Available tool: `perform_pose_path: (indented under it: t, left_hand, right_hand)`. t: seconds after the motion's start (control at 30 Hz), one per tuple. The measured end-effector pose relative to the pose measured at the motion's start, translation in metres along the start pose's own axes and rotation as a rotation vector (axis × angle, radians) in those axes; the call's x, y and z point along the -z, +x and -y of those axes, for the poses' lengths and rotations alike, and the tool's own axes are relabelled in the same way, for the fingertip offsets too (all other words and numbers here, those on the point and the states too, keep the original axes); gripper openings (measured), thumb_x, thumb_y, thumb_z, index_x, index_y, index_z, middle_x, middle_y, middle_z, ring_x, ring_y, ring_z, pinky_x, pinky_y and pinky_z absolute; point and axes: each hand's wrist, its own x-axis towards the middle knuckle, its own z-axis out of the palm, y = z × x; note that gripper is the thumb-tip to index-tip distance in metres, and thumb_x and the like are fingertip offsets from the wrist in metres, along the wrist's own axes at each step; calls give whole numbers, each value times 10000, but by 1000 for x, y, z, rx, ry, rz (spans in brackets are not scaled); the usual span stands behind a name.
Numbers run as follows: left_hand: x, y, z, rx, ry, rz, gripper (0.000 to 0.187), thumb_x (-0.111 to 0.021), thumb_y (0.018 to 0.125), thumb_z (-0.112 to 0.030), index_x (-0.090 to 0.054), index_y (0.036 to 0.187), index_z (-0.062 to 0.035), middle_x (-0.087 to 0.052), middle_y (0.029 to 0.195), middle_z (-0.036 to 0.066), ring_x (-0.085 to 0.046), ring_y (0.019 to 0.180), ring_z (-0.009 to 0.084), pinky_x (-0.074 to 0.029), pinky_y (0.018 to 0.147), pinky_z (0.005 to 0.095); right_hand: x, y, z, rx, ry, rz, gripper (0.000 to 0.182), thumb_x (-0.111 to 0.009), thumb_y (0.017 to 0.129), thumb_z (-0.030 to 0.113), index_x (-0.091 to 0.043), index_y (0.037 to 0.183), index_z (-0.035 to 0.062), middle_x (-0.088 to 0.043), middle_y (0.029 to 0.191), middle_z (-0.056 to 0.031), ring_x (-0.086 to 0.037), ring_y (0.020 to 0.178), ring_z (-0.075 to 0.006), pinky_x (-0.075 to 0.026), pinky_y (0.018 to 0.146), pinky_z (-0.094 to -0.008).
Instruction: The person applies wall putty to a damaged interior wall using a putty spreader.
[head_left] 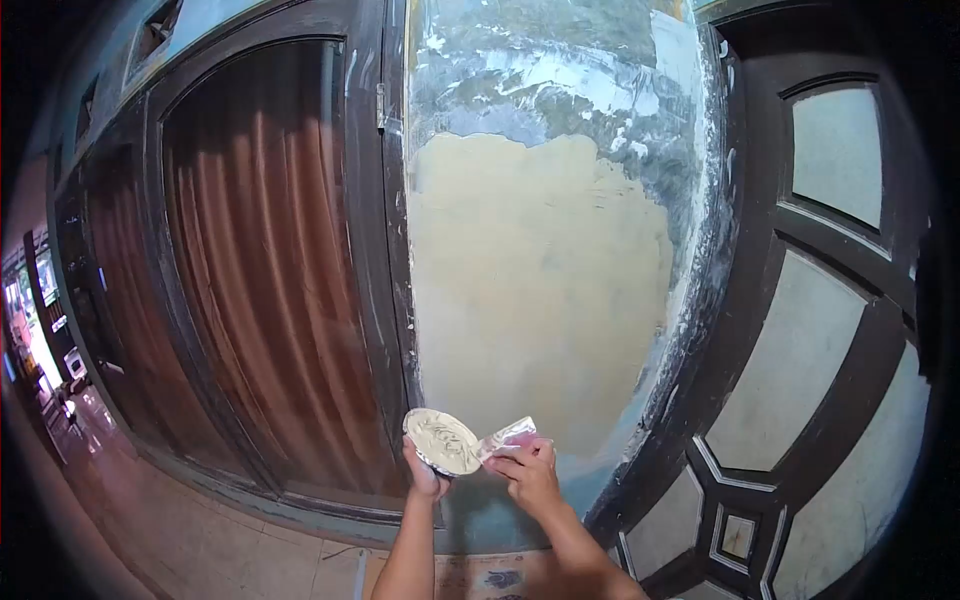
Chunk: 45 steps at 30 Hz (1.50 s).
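Observation:
My left hand (pixel 426 474) is wrapped round the side of a round bowl (pixel 441 442) filled with cream-coloured putty, its surface streaked and swirled. In my right hand (pixel 531 480) is a flat, shiny putty knife (pixel 508 437), its near edge at the rim of the bowl. Some putty seems to be smeared on the blade. Both hands are low in front of a wall section (pixel 540 280) coated with a broad cream layer of putty, whose upper edge is uneven. Above it the wall shows bare grey-blue with white patches (pixel 560 80).
On the left, a dark-framed glass door (pixel 265 270) has a brown curtain behind it. To the right stands a dark panelled door (pixel 800 350) with pale insets. Tiled floor (pixel 250 530) runs along the bottom, with cardboard-like sheeting (pixel 455 578) below my hands.

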Motion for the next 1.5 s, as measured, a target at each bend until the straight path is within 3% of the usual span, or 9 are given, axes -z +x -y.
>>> perform_pose_path:
  t: [0.03,0.13,0.27,0.63,1.2,1.47,1.5]
  left_hand:
    - [5,2,6,-27,10,-5,926,-316,968,-820,-413,1544,-102,-568,1449,140,-589,1299,326,-500,1088,490]
    - [10,1,12,-2,58,-7,939,-323,962,-826,-402,1548,-96,-566,1449,136,-584,1303,326,-492,1098,487]
    - [11,-4,14,1,61,30,939,-353,974,-805,-362,1566,-76,-535,1480,141,-563,1330,312,-478,1110,476]
    - [10,-13,-1,212,42,96,1104,-303,879,-929,-331,1570,-68,-542,1456,194,-585,1309,369,-529,1051,533]
    - [-2,-23,-16,368,-53,182,1141,-251,861,-950,-369,1543,-44,-533,1467,226,-588,1296,421,-533,1031,606]
    - [-14,-21,-4,334,-281,126,1112,-289,853,-955,-468,1487,-58,-575,1436,197,-614,1254,391,-541,1020,574]
    - [-23,-24,-5,288,-314,104,1119,-288,848,-959,-473,1482,-56,-577,1435,195,-615,1252,389,-539,1027,566]
  right_hand:
    - [1,-1,0,14,-52,-21,274,-769,766,63,-847,946,254,-761,1047,95,-520,973,-253,-419,939,-383]
    - [-3,-6,-2,12,-25,-28,377,-719,712,13,-836,983,248,-744,1079,88,-517,990,-269,-445,931,-407]
    - [-4,-9,-4,55,-70,15,342,-739,693,38,-830,962,228,-741,1062,84,-522,1001,-272,-445,929,-417]
    - [-3,-12,-10,83,-70,4,249,-763,682,48,-810,878,195,-725,996,77,-522,969,-260,-442,910,-393]
    - [-14,-18,-15,28,6,-25,300,-762,709,-12,-833,906,204,-745,1027,69,-517,1051,-251,-390,967,-389]
    - [7,2,-1,4,106,-217,322,-724,746,-74,-826,960,143,-767,1040,15,-552,987,-234,-410,912,-363]
    - [12,5,-3,16,87,-229,326,-723,743,-74,-823,976,131,-776,1041,-10,-601,978,-235,-416,903,-372]
